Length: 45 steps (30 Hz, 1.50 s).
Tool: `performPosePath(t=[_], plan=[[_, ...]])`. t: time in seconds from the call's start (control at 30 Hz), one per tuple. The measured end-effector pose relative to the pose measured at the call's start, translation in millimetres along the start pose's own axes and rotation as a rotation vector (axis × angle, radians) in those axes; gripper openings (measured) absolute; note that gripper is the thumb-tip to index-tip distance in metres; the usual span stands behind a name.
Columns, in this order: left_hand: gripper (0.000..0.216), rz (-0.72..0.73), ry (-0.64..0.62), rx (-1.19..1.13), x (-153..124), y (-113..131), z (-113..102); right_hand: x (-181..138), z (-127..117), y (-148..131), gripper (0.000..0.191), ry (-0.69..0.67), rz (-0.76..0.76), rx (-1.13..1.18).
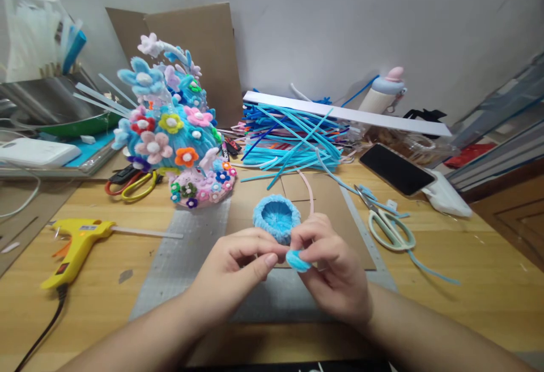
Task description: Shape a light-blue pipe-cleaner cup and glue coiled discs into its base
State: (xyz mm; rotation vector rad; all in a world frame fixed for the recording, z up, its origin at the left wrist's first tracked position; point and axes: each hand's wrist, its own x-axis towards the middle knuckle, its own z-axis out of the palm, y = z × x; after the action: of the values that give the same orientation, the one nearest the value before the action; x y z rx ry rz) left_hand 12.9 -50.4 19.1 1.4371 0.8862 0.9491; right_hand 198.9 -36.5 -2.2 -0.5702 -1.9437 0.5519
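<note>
A small light-blue pipe-cleaner coil is pinched between the fingers of my right hand. The fingertips of my left hand are curled in and meet the coil's left edge. Just beyond my hands rests a fuzzy light-blue bowl-shaped piece, its hollow facing up. A pink pipe cleaner runs up from behind my right hand; whether it is held is hidden. Under these lie a sheet of cardboard and a grey mat.
At left stand a yellow glue gun and a flower-covered pipe-cleaner piece. Blue pipe cleaners are heaped at the back. On the right lie scissors and a phone. Red-and-yellow-handled pliers sit at left.
</note>
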Motion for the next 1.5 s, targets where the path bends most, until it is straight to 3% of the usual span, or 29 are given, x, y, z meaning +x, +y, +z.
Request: performPosePath(t=[0.27,0.53,0.63,0.77,0.87,0.93,1.07,1.17,1.27,1.33,1.43,1.5], plan=[[0.017,-0.086,0.014,-0.079,0,-4,0,-9,10,4,0.019,0.124,0.212,0.271],[0.018,-0.094,0.029,-0.103,0,-4,0,-6,11,2,0.013,0.231,0.300,0.379],[0.007,-0.058,0.137,-0.145,1,-6,1,-1,11,2,0.011,0.256,0.368,0.486],[0.035,0.014,0.228,-0.105,1,-8,1,5,10,3,0.016,0.174,0.528,0.789],[0.019,0.009,0.221,-0.026,-2,-11,2,6,10,3,0.018,0.115,0.592,0.913],[0.021,0.028,0.223,0.024,-4,-12,3,6,10,2,0.019,0.097,0.609,0.933],[0.011,0.160,0.263,0.103,-7,-11,3,5,12,1,0.021,0.062,0.627,0.960],[0.002,0.158,0.311,0.057,-7,-10,2,4,14,1,0.021,0.032,0.611,0.962],[0.011,0.075,0.349,-0.036,-5,-10,-2,3,13,0,0.015,0.033,0.526,0.884],[0.017,0.032,0.385,-0.030,-4,-10,-6,3,10,-1,0.010,0.052,0.421,0.719],[0.029,0.040,0.389,0.164,-2,-10,-13,3,4,-2,0.015,0.058,0.193,0.376],[0.015,0.122,0.385,0.256,-2,-8,-14,2,2,-3,0.022,0.054,0.090,0.230]])
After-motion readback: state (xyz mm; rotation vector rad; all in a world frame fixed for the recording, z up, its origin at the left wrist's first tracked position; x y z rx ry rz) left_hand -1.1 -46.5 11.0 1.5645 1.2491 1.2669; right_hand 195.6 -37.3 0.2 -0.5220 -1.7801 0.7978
